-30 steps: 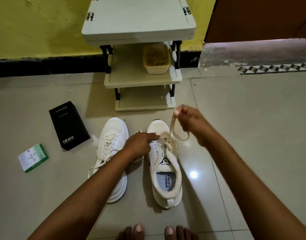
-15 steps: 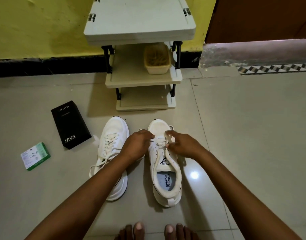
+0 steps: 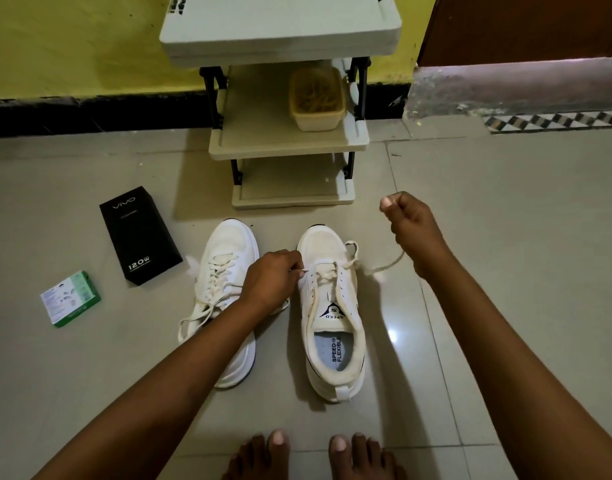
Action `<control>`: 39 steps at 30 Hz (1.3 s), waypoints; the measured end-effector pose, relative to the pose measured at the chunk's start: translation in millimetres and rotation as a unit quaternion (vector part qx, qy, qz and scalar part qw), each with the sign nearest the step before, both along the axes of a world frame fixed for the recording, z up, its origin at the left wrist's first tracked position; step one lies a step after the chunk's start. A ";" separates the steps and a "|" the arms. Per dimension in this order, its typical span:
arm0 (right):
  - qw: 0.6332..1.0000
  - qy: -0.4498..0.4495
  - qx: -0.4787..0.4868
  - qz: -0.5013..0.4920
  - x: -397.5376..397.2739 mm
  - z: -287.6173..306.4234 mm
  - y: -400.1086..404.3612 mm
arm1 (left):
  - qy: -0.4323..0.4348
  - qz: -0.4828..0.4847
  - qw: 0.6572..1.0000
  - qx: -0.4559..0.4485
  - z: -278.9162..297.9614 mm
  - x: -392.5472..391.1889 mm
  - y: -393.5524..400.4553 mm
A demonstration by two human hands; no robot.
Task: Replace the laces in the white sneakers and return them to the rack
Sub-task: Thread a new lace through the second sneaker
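Two white sneakers stand side by side on the tiled floor, toes toward the rack (image 3: 287, 147). The left sneaker (image 3: 225, 265) is laced, with loose ends trailing to its left. The right sneaker (image 3: 332, 327) has its cream lace (image 3: 380, 268) only in the front eyelets. My left hand (image 3: 270, 278) rests at the right sneaker's left eyelets and pinches the lace there. My right hand (image 3: 411, 230) is raised to the right of the shoe, fist curled round the lace end, which stretches taut from the eyelets.
A black phone box (image 3: 138, 233) and a small green box (image 3: 70, 297) lie on the floor to the left. A beige tub (image 3: 316, 98) sits on the rack's middle shelf. My bare toes (image 3: 308, 452) show at the bottom edge. A raised doorstep (image 3: 519, 88) lies at back right.
My right hand went down to the eyelets, took the lace, and has now pulled it out up and to the right. My left hand stayed at the shoe's left side.
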State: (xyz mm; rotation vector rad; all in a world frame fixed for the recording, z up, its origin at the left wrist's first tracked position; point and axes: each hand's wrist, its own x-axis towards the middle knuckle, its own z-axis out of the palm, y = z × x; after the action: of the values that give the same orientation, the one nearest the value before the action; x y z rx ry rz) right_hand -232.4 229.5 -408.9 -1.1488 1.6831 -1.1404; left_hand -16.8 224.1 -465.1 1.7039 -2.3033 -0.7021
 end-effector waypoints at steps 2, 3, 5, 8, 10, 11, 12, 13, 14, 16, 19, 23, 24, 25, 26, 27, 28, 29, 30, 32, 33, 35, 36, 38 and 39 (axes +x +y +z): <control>0.980 0.163 0.062 0.094 4.0 -5.5 -2.0 | -0.005 -0.001 1.000 0.000 0.1 -1.7 -0.6; 0.949 0.250 0.113 0.154 10.5 -17.6 -0.4 | -0.008 0.000 1.000 0.001 0.3 -1.5 -0.8; 0.882 0.366 0.178 0.238 25.6 -41.8 8.6 | -0.014 0.004 1.000 0.002 1.6 -1.7 -0.8; 0.936 0.250 0.145 0.202 30.5 -52.3 15.9 | -0.018 -0.001 1.000 0.004 3.0 -2.1 0.8; 0.985 0.036 0.131 0.102 23.3 -42.4 16.2 | -0.028 -0.010 1.000 0.001 2.4 -3.3 1.7; 0.989 -0.045 0.125 0.058 19.5 -36.1 15.5 | -0.033 -0.013 0.999 -0.001 1.6 -4.0 1.0; 0.988 -0.072 0.130 0.037 16.9 -32.2 14.8 | -0.035 -0.015 0.999 -0.001 0.2 -4.3 0.5; 0.988 -0.051 0.138 0.042 16.6 -29.9 14.5 | -0.034 -0.014 0.999 0.000 -0.2 -4.5 -0.3; 0.986 0.003 0.150 0.065 17.7 -29.4 14.4 | -0.033 -0.013 0.999 0.000 -0.6 -4.9 -0.8; 0.970 0.115 0.170 0.131 20.5 -32.4 16.5 | -0.037 -0.014 0.999 0.001 0.5 -4.1 -0.8; 0.933 0.172 0.204 0.242 26.2 -37.4 23.7 | -0.038 -0.007 0.999 0.018 4.0 -2.4 -0.1; 0.913 0.199 0.246 0.259 28.5 -42.1 27.2 | 0.136 0.045 0.983 0.115 22.6 -3.6 -8.5; 0.910 0.205 0.252 0.257 28.2 -43.8 26.8 | 0.223 0.075 0.959 0.157 32.1 -4.6 -11.0; 0.908 0.209 0.255 0.258 28.2 -45.5 26.6 | 0.292 0.104 0.932 0.186 41.0 -4.8 -14.1; 0.907 0.210 0.257 0.259 28.4 -46.7 27.3 | 0.331 0.123 0.915 0.198 47.9 -3.8 -17.1; 0.908 0.214 0.253 0.255 28.8 -48.1 27.9 | 0.336 0.130 0.912 0.196 51.9 -2.3 -19.7; 0.914 0.225 0.238 0.239 29.2 -49.4 29.1 | 0.325 0.132 0.917 0.188 52.5 -0.9 -20.4; 0.923 0.244 0.213 0.208 29.4 -51.5 30.4 | 0.301 0.128 0.928 0.178 50.7 0.2 -19.9; 0.928 0.271 0.183 0.177 28.7 -53.6 31.0 | 0.269 0.117 0.940 0.172 47.4 0.0 -18.5; 0.928 0.308 0.139 0.157 26.7 -57.7 31.4 | 0.183 0.068 0.967 0.166 36.2 -3.9 -13.3; 0.932 0.299 0.129 0.159 26.5 -59.2 31.1 | 0.137 0.035 0.978 0.156 30.9 -6.6 -10.1; 0.954 0.229 0.129 0.144 26.9 -60.4 29.3 | 0.070 -0.015 0.991 0.117 21.6 -11.9 -5.8; 0.968 0.172 0.130 0.125 27.6 -57.1 28.3 | 0.043 -0.027 0.994 0.093 18.9 -13.9 -4.5; 0.987 0.061 0.121 0.084 29.1 -45.7 24.6 | 0.010 -0.033 0.997 0.071 16.7 -16.2 -3.3; 0.991 0.021 0.114 0.069 29.8 -39.5 22.7 | 0.000 -0.031 0.997 0.070 16.0 -16.4 -3.6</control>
State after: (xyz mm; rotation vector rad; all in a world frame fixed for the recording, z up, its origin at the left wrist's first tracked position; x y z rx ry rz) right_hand -202.5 252.1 -448.4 -1.1299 1.6883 -0.8215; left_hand -33.2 220.5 -449.1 1.6949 -2.3662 -0.8954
